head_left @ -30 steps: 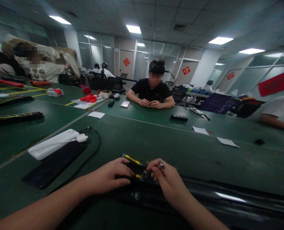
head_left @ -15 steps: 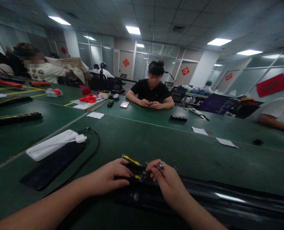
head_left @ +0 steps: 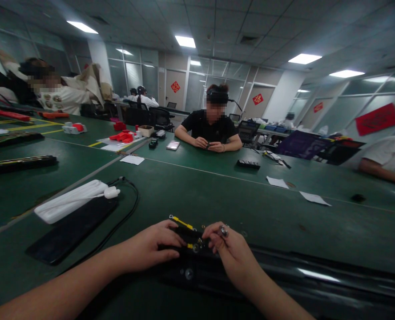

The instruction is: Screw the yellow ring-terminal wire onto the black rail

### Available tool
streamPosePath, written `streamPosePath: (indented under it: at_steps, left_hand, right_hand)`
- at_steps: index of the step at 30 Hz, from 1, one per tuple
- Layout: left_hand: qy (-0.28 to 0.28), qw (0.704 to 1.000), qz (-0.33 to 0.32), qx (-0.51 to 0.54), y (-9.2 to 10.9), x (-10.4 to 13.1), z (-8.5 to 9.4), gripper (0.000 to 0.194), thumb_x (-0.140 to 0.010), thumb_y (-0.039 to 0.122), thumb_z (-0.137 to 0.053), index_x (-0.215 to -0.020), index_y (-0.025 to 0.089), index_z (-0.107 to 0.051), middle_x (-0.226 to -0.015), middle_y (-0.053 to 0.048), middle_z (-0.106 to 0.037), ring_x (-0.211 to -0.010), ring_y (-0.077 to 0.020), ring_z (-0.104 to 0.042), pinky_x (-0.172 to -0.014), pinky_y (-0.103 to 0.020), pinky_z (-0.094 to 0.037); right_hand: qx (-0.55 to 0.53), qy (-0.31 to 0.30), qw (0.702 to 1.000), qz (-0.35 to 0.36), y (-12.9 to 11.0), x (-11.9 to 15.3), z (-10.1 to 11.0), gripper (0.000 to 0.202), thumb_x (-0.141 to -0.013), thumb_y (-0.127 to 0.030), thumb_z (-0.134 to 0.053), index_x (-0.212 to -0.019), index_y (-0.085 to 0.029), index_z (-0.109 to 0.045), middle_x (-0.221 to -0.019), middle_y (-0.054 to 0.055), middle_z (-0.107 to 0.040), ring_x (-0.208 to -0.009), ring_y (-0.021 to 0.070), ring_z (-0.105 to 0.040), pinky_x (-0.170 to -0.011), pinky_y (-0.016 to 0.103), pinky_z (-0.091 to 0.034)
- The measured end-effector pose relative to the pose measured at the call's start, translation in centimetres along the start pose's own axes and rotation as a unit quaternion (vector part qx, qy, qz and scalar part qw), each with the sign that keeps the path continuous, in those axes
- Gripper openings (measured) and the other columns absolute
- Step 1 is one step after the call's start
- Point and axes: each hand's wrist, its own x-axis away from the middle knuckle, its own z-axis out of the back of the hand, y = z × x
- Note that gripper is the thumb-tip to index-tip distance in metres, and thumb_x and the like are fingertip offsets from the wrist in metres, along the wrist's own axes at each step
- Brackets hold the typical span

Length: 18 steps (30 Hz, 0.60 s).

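Observation:
A long glossy black part (head_left: 284,271) lies along the near edge of the green table. My left hand (head_left: 159,244) rests at its left end, fingers closed round a dark piece beside a short yellow wire with a ring end (head_left: 182,222). A second yellow lead (head_left: 190,246) shows at its fingertips. My right hand (head_left: 226,242) is pinched close to a small metal fitting (head_left: 200,242), just right of the left fingertips; whatever it holds is too small to make out. A round metal screw head (head_left: 188,274) sits on the black part below.
On the left lie a white power strip-like block (head_left: 70,202), a dark flat slab (head_left: 72,231) and a black cable (head_left: 135,200). A person (head_left: 212,120) sits across the table, near a black tray (head_left: 248,164). Paper pieces (head_left: 277,182) lie at right.
Both my hands have kept nearly the same place. At the far left, a person has raised an arm and the beige cloth has moved up and left.

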Motion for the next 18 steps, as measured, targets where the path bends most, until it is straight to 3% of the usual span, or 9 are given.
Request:
streamPosePath:
  at_steps: [18]
  left_hand:
    - [-0.003,1.000,-0.014,-0.011,-0.13,-0.06,0.07,0.016,-0.092,0.023,-0.060,-0.104,0.023,-0.070,-0.111,-0.001,-0.071,-0.117,-0.0218,-0.053,-0.109,-0.039,-0.030]
  right_hand:
    - [0.004,-0.005,1.000,0.007,0.11,-0.04,0.01,0.023,-0.100,-0.028,-0.037,-0.093,-0.020,-0.057,-0.080,0.002,-0.058,-0.069,0.0152,-0.055,-0.065,0.029,-0.044]
